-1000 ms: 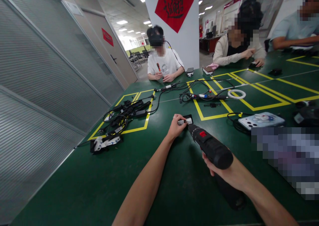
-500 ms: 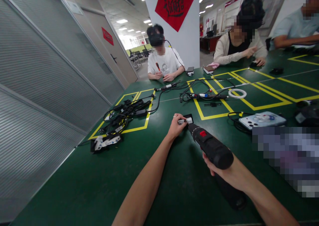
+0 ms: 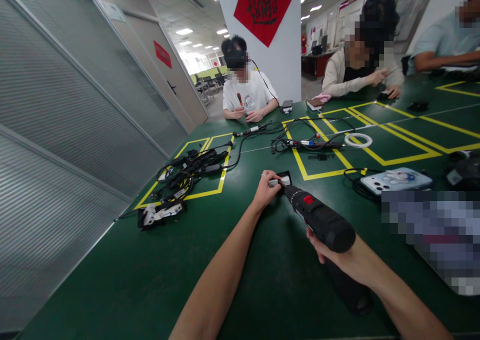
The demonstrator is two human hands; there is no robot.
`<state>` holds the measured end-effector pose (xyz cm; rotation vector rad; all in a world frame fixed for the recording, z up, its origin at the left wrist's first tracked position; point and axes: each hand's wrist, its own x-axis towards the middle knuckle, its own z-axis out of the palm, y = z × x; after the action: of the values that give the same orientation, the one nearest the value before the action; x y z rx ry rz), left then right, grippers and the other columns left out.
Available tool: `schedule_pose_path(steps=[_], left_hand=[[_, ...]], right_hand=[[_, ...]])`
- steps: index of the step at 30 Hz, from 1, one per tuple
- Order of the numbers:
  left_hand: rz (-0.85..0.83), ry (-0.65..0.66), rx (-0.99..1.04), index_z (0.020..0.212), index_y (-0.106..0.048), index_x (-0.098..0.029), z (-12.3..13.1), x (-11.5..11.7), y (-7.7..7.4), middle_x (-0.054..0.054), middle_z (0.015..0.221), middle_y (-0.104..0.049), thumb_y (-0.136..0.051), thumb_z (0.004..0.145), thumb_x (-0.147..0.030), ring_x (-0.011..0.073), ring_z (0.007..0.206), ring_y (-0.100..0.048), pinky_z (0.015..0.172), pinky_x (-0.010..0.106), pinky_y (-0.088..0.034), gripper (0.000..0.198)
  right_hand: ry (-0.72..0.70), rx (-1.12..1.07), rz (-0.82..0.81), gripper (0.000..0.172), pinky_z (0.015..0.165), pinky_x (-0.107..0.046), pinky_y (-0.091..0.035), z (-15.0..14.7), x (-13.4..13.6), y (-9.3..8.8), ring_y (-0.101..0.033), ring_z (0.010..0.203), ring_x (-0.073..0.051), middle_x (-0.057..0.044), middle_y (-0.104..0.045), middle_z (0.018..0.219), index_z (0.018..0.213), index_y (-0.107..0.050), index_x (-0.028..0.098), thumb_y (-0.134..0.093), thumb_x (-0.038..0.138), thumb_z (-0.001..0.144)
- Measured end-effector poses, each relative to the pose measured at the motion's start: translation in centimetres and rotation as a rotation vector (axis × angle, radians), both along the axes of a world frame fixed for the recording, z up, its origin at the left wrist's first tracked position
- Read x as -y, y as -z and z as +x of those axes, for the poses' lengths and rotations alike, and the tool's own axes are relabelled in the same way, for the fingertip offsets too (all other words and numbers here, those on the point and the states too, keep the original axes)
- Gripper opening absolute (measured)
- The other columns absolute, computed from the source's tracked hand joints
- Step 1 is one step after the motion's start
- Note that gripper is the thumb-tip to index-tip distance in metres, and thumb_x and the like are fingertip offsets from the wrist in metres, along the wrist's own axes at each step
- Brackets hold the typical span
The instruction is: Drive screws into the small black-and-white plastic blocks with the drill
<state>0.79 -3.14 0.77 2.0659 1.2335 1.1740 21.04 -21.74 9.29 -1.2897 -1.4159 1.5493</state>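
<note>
My right hand (image 3: 333, 256) is wrapped round the grip of a black cordless drill (image 3: 322, 221) with a red switch on top. The drill points away from me and down to the left. Its tip meets a small silver-and-black part (image 3: 287, 180) low over the green table, or just beside it; I cannot tell which. With bent fingers my left hand (image 3: 267, 187), a ring on one finger, holds that part from the left. The fingertips and the drill's nose hide some of the part.
A tangle of black cables (image 3: 195, 172) lies to the left, with a black-and-white packet (image 3: 161, 214) in front. Beyond my hands are a pen-like tool (image 3: 315, 144) and a white ring (image 3: 358, 140). A phone (image 3: 397, 181) lies right. Co-workers sit across the table.
The drill and my right hand have shifted very slightly right in view. My left hand stays on the part. The person opposite has tilted their orange-handled screwdriver a little.
</note>
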Motion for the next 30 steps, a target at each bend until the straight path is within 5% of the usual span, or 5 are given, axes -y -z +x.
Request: schedule_pose_path(steps=[14, 22, 30], left_hand=[[0.056, -0.049, -0.011, 0.080, -0.057, -0.018, 0.6, 0.4, -0.1, 0.006, 0.102, -0.047, -0.055, 0.071, -0.008, 0.0173, 0.099, -0.049, 0.092, 0.033, -0.041, 0.013], [0.082, -0.039, -0.046, 0.081, -0.057, -0.019, 0.6, 0.5, -0.2, 0.005, 0.099, -0.050, -0.054, 0.071, -0.009, 0.0183, 0.097, -0.049, 0.090, 0.035, -0.041, 0.014], [0.069, -0.019, -0.064, 0.081, -0.057, -0.018, 0.5, 0.4, -0.4, 0.005, 0.098, -0.051, -0.055, 0.072, -0.010, 0.0178, 0.095, -0.051, 0.089, 0.034, -0.042, 0.013]], right_hand=[[0.005, -0.015, -0.003, 0.026, 0.058, -0.027, -0.048, -0.1, -0.2, 0.4, -0.055, 0.057, -0.010, 0.000, -0.057, 0.084, 0.102, -0.056, 0.018, -0.058, 0.023, 0.077], [0.013, 0.037, -0.034, 0.069, 0.055, -0.025, -0.047, -0.3, 0.0, -0.6, -0.055, 0.056, -0.011, 0.001, -0.058, 0.080, 0.140, -0.030, 0.024, -0.058, 0.020, 0.077], [-0.004, 0.026, -0.008, 0.076, 0.057, -0.026, -0.049, -0.2, 0.0, -0.3, -0.056, 0.056, -0.011, 0.001, -0.059, 0.081, 0.144, -0.023, 0.025, -0.058, 0.018, 0.077]])
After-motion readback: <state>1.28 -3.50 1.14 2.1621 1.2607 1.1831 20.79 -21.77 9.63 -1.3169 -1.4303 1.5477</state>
